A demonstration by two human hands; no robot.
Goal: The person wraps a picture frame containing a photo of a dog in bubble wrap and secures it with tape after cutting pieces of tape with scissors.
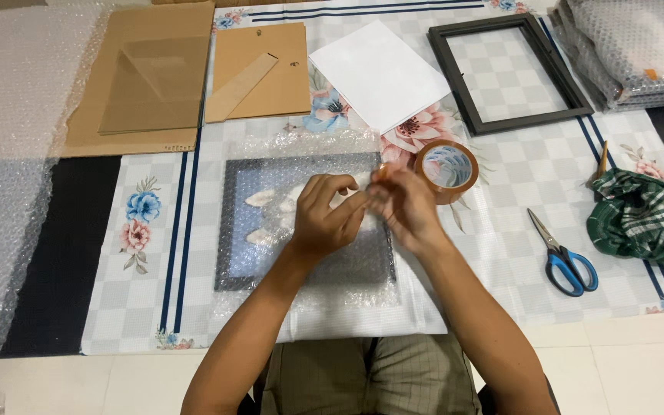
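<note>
Head view, looking down on a checked, flower-printed cloth. A dark picture frame wrapped in bubble wrap is laid flat at the near middle, under both hands. The left hand is curled, fingertips pinched together over the wrap; what is pinched cannot be told. The right hand is closed on a roll of brown tape, held tilted just right of the wrapped frame.

Far left: a brown cardboard sheet with a clear glass pane laid on it. Beside it, a brown backing board with stand. Far middle: a white paper sheet. Far right: an empty black frame, and a stack of bubble-wrapped packages at the corner. Right: blue-handled scissors, well apart from the hands, and a crumpled green checked cloth. Bubble wrap sheeting is spread along the left edge.
</note>
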